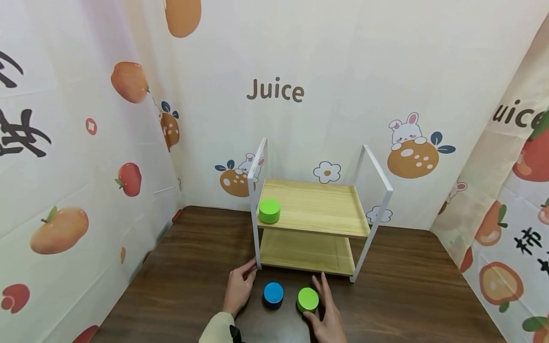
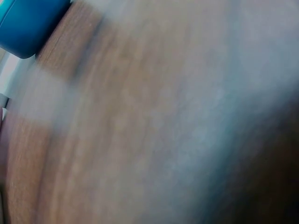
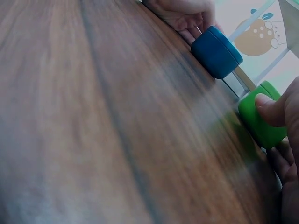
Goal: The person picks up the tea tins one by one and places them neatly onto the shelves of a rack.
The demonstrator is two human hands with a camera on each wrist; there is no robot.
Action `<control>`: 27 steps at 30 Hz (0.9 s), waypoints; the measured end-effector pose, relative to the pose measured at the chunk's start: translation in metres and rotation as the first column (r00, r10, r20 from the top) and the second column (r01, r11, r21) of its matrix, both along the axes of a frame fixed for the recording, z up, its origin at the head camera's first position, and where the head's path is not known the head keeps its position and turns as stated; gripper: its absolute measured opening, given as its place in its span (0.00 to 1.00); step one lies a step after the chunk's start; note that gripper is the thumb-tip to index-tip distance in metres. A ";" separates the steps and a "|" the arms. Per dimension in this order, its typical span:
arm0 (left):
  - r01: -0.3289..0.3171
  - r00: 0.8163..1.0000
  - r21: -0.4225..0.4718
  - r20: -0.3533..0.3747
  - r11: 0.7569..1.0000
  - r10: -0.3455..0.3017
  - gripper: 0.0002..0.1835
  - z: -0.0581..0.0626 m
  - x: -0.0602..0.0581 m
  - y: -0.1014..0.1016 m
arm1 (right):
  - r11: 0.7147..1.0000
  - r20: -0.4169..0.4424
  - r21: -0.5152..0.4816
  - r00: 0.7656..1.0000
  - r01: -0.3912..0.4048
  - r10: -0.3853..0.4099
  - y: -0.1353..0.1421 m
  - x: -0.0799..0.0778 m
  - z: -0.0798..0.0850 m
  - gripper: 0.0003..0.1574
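My left hand [image 1: 240, 288] is at the foot of the left front leg of a two-tier wooden shelf [image 1: 317, 207] with a white frame, fingertips gripping the leg. Right of that hand, a round blue lidded container [image 1: 273, 295] stands on the table; the right wrist view shows this blue container with the left hand behind it. My right hand [image 1: 329, 314] holds a round green lidded container [image 1: 308, 300] on the table, its thumb on the near side and fingers on the far side. Another green container [image 1: 269, 211] sits at the left end of the upper shelf.
The dark wooden table [image 1: 180, 286] runs under everything. Behind it hangs a white fruit-print curtain [image 1: 326, 114], which also closes off both sides. The lower shelf board [image 1: 306, 250] lies beneath the upper one.
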State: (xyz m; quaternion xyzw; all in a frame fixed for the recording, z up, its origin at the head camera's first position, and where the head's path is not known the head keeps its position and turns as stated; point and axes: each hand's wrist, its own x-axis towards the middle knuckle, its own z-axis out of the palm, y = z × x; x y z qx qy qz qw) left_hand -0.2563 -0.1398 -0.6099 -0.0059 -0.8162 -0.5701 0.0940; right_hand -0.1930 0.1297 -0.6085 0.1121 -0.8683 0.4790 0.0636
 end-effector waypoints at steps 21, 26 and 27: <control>0.001 1.000 -0.007 -0.027 1.000 -0.001 0.21 0.001 0.001 0.000 | 1.000 0.059 0.030 0.998 0.008 -0.010 0.002 0.000 0.002 0.60; 0.002 1.000 -0.004 -0.030 1.000 -0.002 0.21 0.001 0.002 0.000 | 1.000 0.092 0.019 0.996 0.004 -0.006 0.002 -0.001 0.002 0.54; 0.001 1.000 -0.001 -0.025 1.000 -0.001 0.21 0.001 0.002 0.000 | 1.000 0.091 0.023 0.996 0.004 -0.006 0.002 -0.001 0.002 0.54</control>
